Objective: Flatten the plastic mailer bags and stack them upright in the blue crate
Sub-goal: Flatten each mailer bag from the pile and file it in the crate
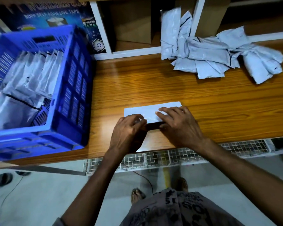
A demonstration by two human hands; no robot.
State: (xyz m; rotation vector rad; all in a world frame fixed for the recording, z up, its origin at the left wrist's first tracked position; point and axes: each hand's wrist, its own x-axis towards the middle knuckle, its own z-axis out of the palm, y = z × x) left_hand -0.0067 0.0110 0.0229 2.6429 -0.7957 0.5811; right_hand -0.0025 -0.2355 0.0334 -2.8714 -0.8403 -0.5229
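Observation:
One white plastic mailer bag [144, 110] lies flat on the wooden table [170, 82] near its front edge, with a black strip along its near side. My left hand [128, 132] pinches the bag's near left part, fingers curled. My right hand [180, 124] lies spread over the bag's right half and presses it down. On the left stands the blue crate [72, 82], with several flattened white mailer bags [34, 74] upright inside. A heap of crumpled white mailer bags [219, 54] lies at the back right of the table.
White shelving with cardboard boxes [131, 25] stands behind the table. A dark adhesive-tape carton [52, 15] stands behind the crate. A wire mesh rack [170, 157] runs under the table's front edge. On the floor are a cable, a dark shoe [0, 180] and my sandalled feet.

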